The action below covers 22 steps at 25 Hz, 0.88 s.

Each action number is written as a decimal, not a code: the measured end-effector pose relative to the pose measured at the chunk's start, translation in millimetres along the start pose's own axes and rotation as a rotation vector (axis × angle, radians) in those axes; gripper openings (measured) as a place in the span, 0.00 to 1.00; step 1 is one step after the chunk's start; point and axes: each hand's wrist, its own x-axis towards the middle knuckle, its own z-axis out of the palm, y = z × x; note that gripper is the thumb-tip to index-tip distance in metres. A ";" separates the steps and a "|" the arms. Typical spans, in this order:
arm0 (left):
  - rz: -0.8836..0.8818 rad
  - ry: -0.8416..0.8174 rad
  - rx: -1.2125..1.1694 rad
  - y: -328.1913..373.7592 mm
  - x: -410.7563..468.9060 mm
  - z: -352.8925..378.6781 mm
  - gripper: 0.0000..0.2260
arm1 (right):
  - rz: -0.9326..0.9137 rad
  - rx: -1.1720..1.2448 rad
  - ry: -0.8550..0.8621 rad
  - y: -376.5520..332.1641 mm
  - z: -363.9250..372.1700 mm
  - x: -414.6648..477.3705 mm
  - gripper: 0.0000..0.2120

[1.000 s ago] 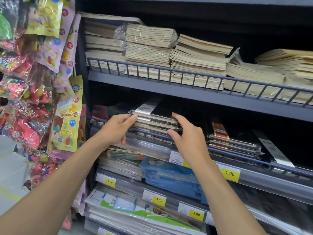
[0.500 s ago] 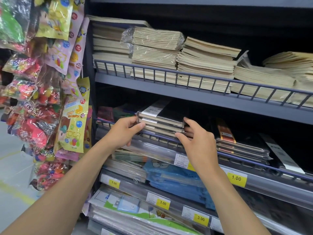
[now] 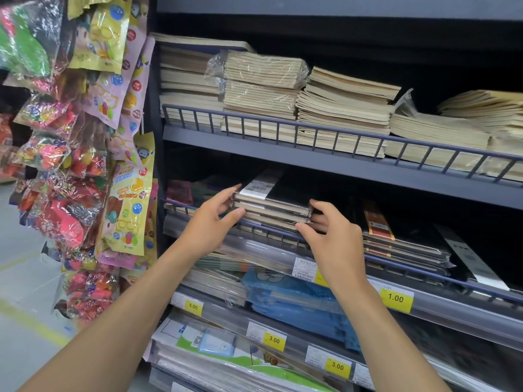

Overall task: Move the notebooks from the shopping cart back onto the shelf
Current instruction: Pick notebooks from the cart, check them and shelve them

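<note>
A stack of black notebooks in clear wrap, with a white label strip on top, lies on the middle shelf behind its wire rail. My left hand grips the stack's left end, thumb at the top corner and fingers against the side. My right hand grips the right end, index finger at the top corner and thumb at the lower front edge. The shopping cart is out of view.
More black notebooks lie to the right on the same shelf. Beige notebook piles fill the upper shelf. Blue packs and price tags sit below. Bagged toys hang at the left beside the aisle floor.
Both hands have shifted from pressing the stack's front to clasping its two ends. The stack stays on the shelf and my view has moved slightly closer.
</note>
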 end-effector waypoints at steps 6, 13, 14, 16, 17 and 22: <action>-0.102 -0.005 0.031 -5.8 7.8 1.1 0.24 | 0.041 0.013 -0.055 2.8 -2.2 3.0 0.29; -0.124 0.040 0.048 -7.9 8.0 -2.3 0.25 | 0.031 -0.052 -0.062 5.3 -4.0 4.1 0.28; -0.127 0.036 0.048 -7.5 8.5 -2.0 0.24 | 0.032 -0.068 -0.064 5.7 -3.8 3.9 0.29; -0.098 0.019 0.068 -1.1 7.1 -3.5 0.24 | 0.032 -0.087 -0.067 4.6 -4.3 3.8 0.30; -0.070 0.013 0.099 3.5 4.8 -5.1 0.24 | 0.039 -0.087 -0.074 2.9 -4.7 4.1 0.31; 0.017 0.006 0.279 15.8 7.5 -14.5 0.36 | 0.022 -0.284 -0.184 -8.9 -4.2 7.2 0.41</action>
